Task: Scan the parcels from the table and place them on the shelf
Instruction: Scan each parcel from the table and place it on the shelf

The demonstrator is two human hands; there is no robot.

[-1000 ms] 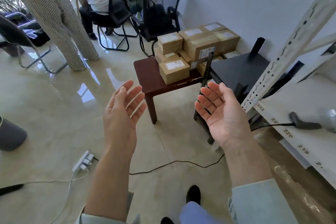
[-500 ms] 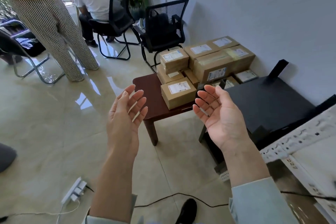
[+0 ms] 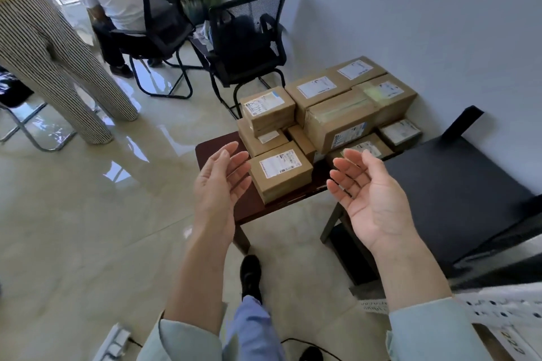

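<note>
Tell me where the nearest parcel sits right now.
In the head view, the nearest parcel sits at the brown table's front edge, between the open left hand and right hand.

parcels [image 3: 283, 177]: matt brown cardboard, white paper labels, some glossy clear tape
table [image 3: 218, 143], beneath the left hand [image 3: 218, 184]: dark red-brown wood, slight sheen
black table [image 3: 457, 184], right of the right hand [image 3: 372, 195]: matt
floor [image 3: 88, 214]: glossy pale tile, mirror-like

Shelf [image 3: 498, 306] cut off at lower-right edge; parcel [image 3: 363, 148] beside it part-hidden behind right hand [image 3: 371, 196]; labels illegible.
</note>
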